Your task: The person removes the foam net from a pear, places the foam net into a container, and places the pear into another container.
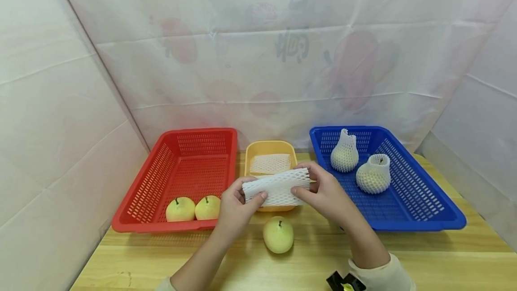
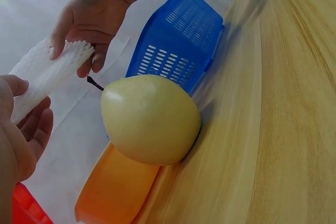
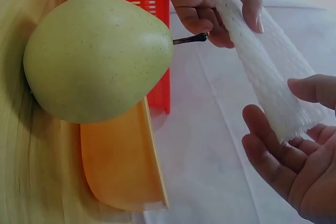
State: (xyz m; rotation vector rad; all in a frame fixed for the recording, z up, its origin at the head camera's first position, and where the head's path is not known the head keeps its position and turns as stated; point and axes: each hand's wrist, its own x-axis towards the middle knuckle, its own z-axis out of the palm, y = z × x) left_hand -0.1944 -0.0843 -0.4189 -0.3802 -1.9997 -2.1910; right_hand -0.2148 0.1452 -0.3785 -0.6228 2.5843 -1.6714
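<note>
A white foam fruit net (image 1: 278, 187) is stretched flat between my two hands, above the front of the yellow basket. My left hand (image 1: 239, 205) pinches its left end, thumb on the near face and fingers behind. The other end is held the same way by my right hand (image 1: 324, 191). Just below, a pale yellow pear (image 1: 278, 235) stands on the table with its stem up. In the left wrist view the pear (image 2: 149, 120) looms in front of both hands, and in the right wrist view the net (image 3: 270, 66) looks like a flattened sleeve.
A red basket (image 1: 202, 169) at left contains two bare pears (image 1: 180, 209). More foam nets (image 1: 270, 164) lie in the yellow basket (image 1: 269, 143) at the middle. In the blue basket (image 1: 408, 212) at right sit two pears in nets (image 1: 373, 175). White cloth walls enclose the wooden table (image 1: 161, 259).
</note>
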